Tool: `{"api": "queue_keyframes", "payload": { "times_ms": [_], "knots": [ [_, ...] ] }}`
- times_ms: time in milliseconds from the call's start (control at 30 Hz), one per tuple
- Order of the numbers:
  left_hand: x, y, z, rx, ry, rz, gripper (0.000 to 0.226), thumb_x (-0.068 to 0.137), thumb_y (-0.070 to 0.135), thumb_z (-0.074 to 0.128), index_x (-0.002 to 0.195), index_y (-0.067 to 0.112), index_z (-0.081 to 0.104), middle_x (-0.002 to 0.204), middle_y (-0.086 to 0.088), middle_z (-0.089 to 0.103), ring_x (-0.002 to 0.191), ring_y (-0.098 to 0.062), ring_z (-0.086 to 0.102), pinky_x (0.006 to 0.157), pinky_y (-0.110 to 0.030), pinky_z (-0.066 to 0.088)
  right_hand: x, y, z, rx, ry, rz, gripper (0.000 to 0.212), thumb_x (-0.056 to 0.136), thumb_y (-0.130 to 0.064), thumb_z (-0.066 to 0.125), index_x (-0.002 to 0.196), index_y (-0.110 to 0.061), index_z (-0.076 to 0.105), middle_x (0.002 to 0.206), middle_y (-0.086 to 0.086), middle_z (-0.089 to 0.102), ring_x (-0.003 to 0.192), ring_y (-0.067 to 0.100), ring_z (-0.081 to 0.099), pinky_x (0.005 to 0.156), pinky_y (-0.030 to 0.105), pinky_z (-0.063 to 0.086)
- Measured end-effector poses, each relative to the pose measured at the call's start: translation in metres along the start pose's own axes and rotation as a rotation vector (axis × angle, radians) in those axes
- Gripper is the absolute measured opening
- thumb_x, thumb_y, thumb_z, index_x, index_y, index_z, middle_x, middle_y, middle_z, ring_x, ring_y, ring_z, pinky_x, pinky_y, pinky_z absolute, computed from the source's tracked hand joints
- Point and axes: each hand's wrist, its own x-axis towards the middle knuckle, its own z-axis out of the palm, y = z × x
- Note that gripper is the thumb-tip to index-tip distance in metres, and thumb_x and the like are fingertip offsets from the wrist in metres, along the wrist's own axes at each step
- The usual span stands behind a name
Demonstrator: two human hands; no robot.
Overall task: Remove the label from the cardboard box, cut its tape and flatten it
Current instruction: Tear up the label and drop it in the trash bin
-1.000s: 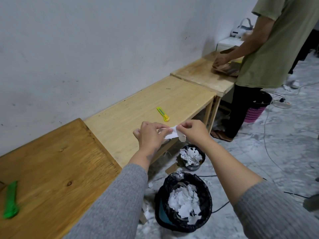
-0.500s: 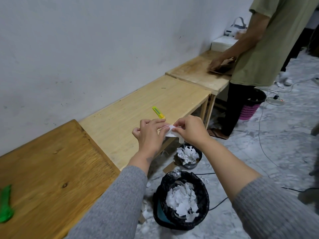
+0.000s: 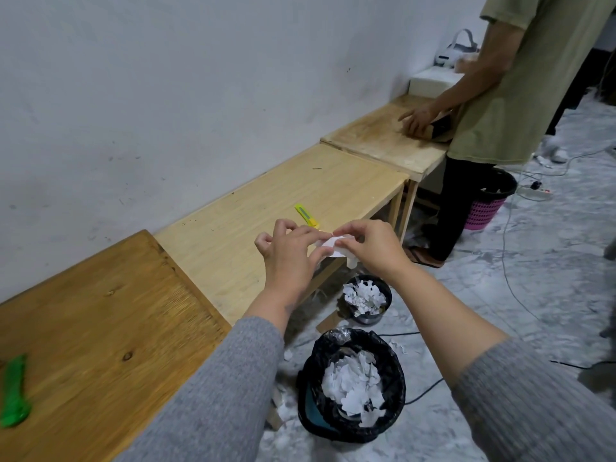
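A white scrap of label (image 3: pixel 335 246) hangs between my two hands in the air past the front edge of the light wooden table (image 3: pixel 286 195). My left hand (image 3: pixel 290 255) pinches its left end with thumb and forefinger. My right hand (image 3: pixel 370 246) pinches its right end. A yellow utility knife (image 3: pixel 306 215) lies on the light table just behind my hands. A green utility knife (image 3: pixel 13 391) lies on the darker table (image 3: pixel 100 328) at the far left. No cardboard box of mine is in view.
Below my hands stand a black-lined bin (image 3: pixel 353 381) and a smaller pot (image 3: pixel 366 298), both full of white paper scraps. At the third table (image 3: pixel 383 141) another person (image 3: pixel 520 88) presses on cardboard. A pink basket (image 3: pixel 486 205) and cables lie on the floor.
My hands, still pinching the label scrap, have come a little closer to me and nearer each other. The view has shifted slightly right. The other person's hand has moved on the far table.
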Motion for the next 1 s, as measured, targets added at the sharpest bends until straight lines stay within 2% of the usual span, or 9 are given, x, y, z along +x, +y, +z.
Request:
{"api": "queue_keyframes", "payload": {
  "times_ms": [167, 267, 333, 433, 567, 700, 800, 900, 1000],
  "knots": [
    [0.002, 0.000, 0.001, -0.112, -0.006, -0.075, 0.023, 0.084, 0.058, 0.059, 0.094, 0.043, 0.074, 0.100, 0.020, 0.064, 0.104, -0.008, 0.036, 0.078, -0.033, 0.012, 0.002, 0.002, 0.001, -0.002, -0.035, 0.018, 0.014, 0.084, -0.025, 0.069, 0.096, -0.019, 0.073, 0.089, -0.002, 0.069, 0.085, 0.010, 0.060, 0.069, 0.018, 0.044],
    [0.002, 0.000, 0.003, -0.114, -0.072, -0.100, 0.021, 0.083, 0.056, 0.061, 0.088, 0.041, 0.074, 0.089, 0.014, 0.049, 0.091, -0.009, 0.026, 0.080, -0.033, 0.013, 0.004, 0.007, -0.001, -0.368, -0.034, -0.119, 0.020, 0.080, -0.044, 0.067, 0.094, -0.030, 0.073, 0.107, -0.009, 0.061, 0.107, 0.010, 0.045, 0.094, 0.034, 0.036],
    [0.001, 0.000, 0.005, -0.041, -0.102, -0.045, 0.023, 0.087, 0.054, 0.059, 0.087, 0.037, 0.075, 0.083, 0.016, 0.050, 0.087, -0.006, 0.026, 0.080, -0.034, 0.012, 0.004, 0.005, -0.002, -0.515, -0.089, -0.205, 0.025, 0.080, -0.048, 0.065, 0.097, -0.031, 0.073, 0.111, -0.010, 0.061, 0.111, 0.013, 0.044, 0.101, 0.038, 0.030],
    [0.003, 0.003, 0.008, 0.013, -0.144, 0.013, 0.026, 0.090, 0.055, 0.054, 0.089, 0.037, 0.073, 0.078, 0.016, 0.057, 0.092, -0.009, 0.041, 0.077, -0.035, 0.011, 0.002, 0.007, 0.002, -0.487, -0.119, -0.212, 0.026, 0.081, -0.044, 0.065, 0.097, -0.025, 0.074, 0.093, -0.004, 0.070, 0.099, 0.017, 0.051, 0.092, 0.039, 0.040],
    [-0.006, 0.008, 0.026, -0.042, -0.220, -0.019, 0.024, 0.093, 0.050, 0.052, 0.096, 0.039, 0.073, 0.082, 0.012, 0.059, 0.095, -0.012, 0.041, 0.075, -0.035, 0.010, -0.005, 0.026, 0.011, -0.417, -0.098, -0.105, 0.021, 0.082, -0.036, 0.068, 0.089, -0.017, 0.076, 0.081, 0.002, 0.070, 0.082, 0.018, 0.058, 0.070, 0.028, 0.041],
    [-0.029, 0.007, 0.064, -0.086, -0.333, -0.117, 0.017, 0.092, 0.049, 0.055, 0.102, 0.042, 0.067, 0.090, 0.013, 0.060, 0.102, -0.011, 0.039, 0.079, -0.036, 0.015, -0.019, 0.065, 0.028, -0.378, -0.089, 0.041, 0.011, 0.081, -0.020, 0.071, 0.092, -0.020, 0.070, 0.088, -0.001, 0.071, 0.081, 0.017, 0.063, 0.078, 0.034, 0.051],
    [-0.049, 0.005, 0.100, -0.049, -0.441, -0.180, 0.015, 0.090, 0.051, 0.059, 0.102, 0.042, 0.063, 0.104, 0.009, 0.058, 0.109, -0.016, 0.040, 0.082, -0.036, 0.017, -0.034, 0.104, 0.044, -0.361, -0.099, 0.160, 0.016, 0.077, -0.019, 0.074, 0.092, -0.016, 0.069, 0.097, -0.002, 0.058, 0.081, 0.016, 0.055, 0.074, 0.032, 0.046],
    [-0.076, 0.002, 0.143, -0.079, -0.520, -0.243, 0.012, 0.090, 0.046, 0.060, 0.096, 0.038, 0.065, 0.097, 0.009, 0.053, 0.105, -0.012, 0.035, 0.088, -0.039, 0.021, -0.048, 0.148, 0.070, -0.396, -0.124, 0.256, 0.010, 0.078, -0.022, 0.073, 0.086, -0.016, 0.072, 0.095, 0.001, 0.063, 0.086, 0.020, 0.057, 0.074, 0.031, 0.045],
    [-0.109, -0.016, 0.205, -0.136, -0.566, -0.293, 0.008, 0.089, 0.041, 0.062, 0.093, 0.034, 0.064, 0.093, 0.012, 0.059, 0.113, -0.013, 0.040, 0.095, -0.042, 0.025, -0.062, 0.203, 0.111, -0.382, -0.104, 0.363, 0.007, 0.075, -0.020, 0.071, 0.082, -0.022, 0.072, 0.089, 0.002, 0.070, 0.092, 0.024, 0.058, 0.081, 0.037, 0.048]
  ]
}}
